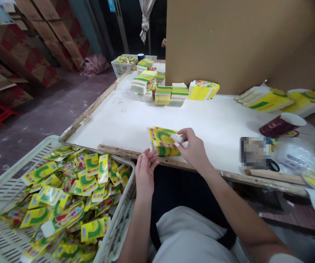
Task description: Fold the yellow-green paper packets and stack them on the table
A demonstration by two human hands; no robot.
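A stack of flat yellow-and-green printed packets (164, 140) lies near the front edge of the white table. At its right side, my right hand (192, 148) is closed in a pinch, with something small and white at the fingertips; I cannot make out what it is. My left hand (145, 166) is at the table's front edge, just below the stack's left corner. Its palm is partly turned up and its loosely curled fingers hold nothing. Left of it stands a white plastic basket (134, 171) heaped with loose yellow packets (87, 182).
Bundled yellow cards (171, 95) stand along a tall cardboard panel (215, 44). On the right are more flat packets (267, 100), a tipped dark red cup (274, 126) and a clear plastic bag (296, 151). A wooden strip (119, 150) edges the table (105, 124).
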